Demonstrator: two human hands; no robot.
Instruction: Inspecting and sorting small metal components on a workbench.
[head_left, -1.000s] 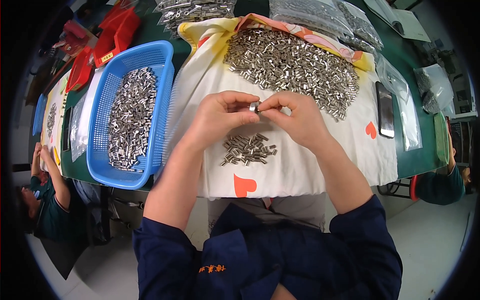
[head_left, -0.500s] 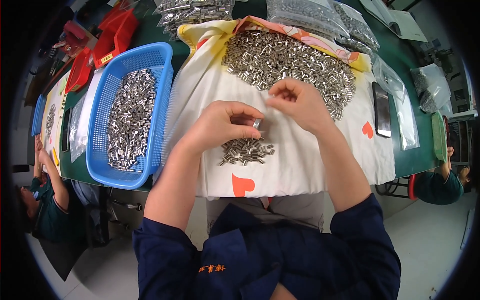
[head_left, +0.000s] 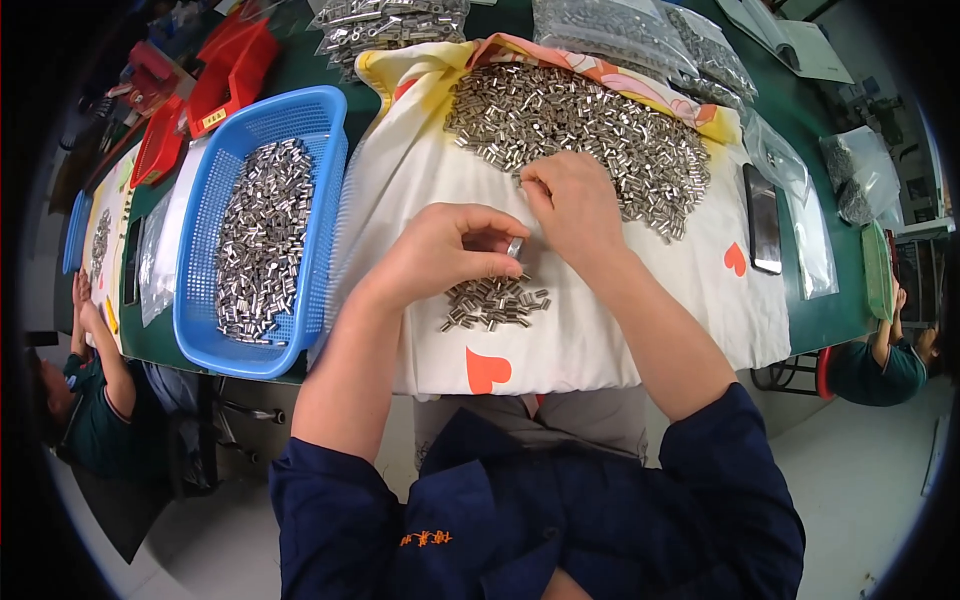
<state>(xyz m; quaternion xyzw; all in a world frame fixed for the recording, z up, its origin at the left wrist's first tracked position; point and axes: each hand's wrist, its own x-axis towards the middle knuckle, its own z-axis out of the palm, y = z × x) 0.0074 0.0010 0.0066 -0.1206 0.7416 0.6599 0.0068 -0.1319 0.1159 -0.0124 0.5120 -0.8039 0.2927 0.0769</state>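
Left hand (head_left: 440,245) still pinching metal piece (head_left: 515,247); right hand (head_left: 578,205) shifted leftward, curled; can't tell if pinching anything.

A dark phone (head_left: 764,220) lies flat, and I see a clear plastic bag (head_left: 816,250) just to its right. Farther right of the phone sits a pale green tray (head_left: 881,275), with a co-worker (head_left: 878,372) beyond it; well to the phone's left stand red bins (head_left: 230,88).
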